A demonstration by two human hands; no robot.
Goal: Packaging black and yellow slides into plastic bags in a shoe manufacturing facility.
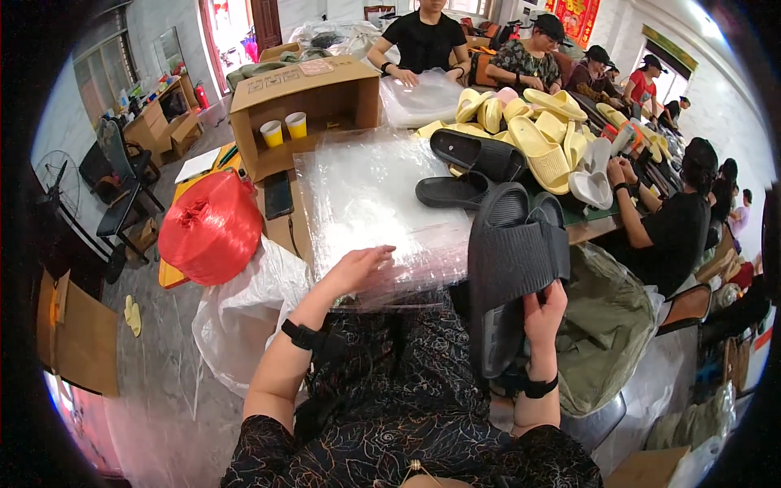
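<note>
My right hand grips a pair of black slippers, held upright at the table's front edge with their soles partly turned to the left. My left hand lies with fingers stretched out over the near part of a stack of clear plastic bags; nothing shows in its grasp. Just beyond the held pair, another black slipper and a smaller-looking black slipper rest by the bags' right side. The fingertips of my right hand are partly hidden behind the slippers.
Yellow slippers are heaped at the back right. On the left stand a cardboard box with two paper cups, a phone and a large red roll of plastic twine. Several co-workers sit around; a green sack hangs at my right.
</note>
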